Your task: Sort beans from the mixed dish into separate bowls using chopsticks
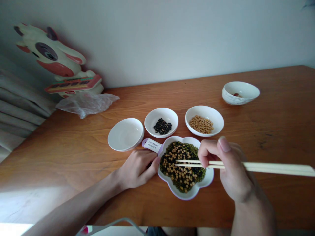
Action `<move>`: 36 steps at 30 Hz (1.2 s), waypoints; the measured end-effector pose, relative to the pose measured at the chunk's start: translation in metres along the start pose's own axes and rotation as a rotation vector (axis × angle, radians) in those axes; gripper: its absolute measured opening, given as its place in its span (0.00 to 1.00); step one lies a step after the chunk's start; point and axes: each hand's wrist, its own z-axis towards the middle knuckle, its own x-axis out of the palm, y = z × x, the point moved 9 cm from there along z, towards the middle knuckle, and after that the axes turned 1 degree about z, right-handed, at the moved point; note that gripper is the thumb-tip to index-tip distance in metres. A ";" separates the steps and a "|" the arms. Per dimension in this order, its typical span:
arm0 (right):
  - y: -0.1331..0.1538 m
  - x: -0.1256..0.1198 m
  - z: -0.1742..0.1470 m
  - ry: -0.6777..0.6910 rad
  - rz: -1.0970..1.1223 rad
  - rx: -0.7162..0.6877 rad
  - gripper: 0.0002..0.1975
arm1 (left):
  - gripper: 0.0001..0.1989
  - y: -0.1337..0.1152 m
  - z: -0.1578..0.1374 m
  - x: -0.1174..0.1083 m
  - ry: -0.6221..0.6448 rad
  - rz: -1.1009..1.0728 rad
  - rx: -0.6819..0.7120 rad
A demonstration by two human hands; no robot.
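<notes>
My right hand [228, 167] is closed around a pair of pale chopsticks [273, 167]. Their tips are over the mixed beans [182, 167], black, tan and green, in a flower-shaped dish [185, 195] with a white inside and purple edge. At the dish's left side, my left hand [141, 167] grips the rim with curled fingers, just below the purple handle, which bears a white label [152, 145]. Whether a bean sits between the chopstick tips is too small to tell. Behind the dish stand a white bowl of black beans [162, 126] and another of tan soybeans [201, 124].
Left of the black beans is a plain white bowl [126, 134]. A patterned bowl [240, 93] with a few reddish-brown bits stands at the back right. A cow-shaped toy keyboard [71, 78] and a clear plastic bag [86, 103] lie along the wall at the left.
</notes>
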 end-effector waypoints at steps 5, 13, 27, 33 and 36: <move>0.003 -0.002 0.000 -0.008 -0.028 -0.024 0.33 | 0.18 -0.002 0.001 -0.001 -0.003 -0.006 0.008; 0.001 -0.006 -0.002 -0.049 -0.041 -0.022 0.34 | 0.18 -0.002 0.001 -0.002 -0.004 -0.002 0.012; 0.007 -0.002 0.001 -0.052 -0.068 -0.088 0.30 | 0.18 -0.003 0.000 -0.001 0.006 -0.003 0.019; 0.004 -0.002 0.000 -0.025 -0.057 -0.053 0.32 | 0.18 -0.003 0.000 -0.002 0.003 0.001 0.019; 0.000 -0.001 -0.001 -0.004 -0.012 -0.013 0.33 | 0.19 -0.004 0.001 -0.003 -0.003 -0.001 0.024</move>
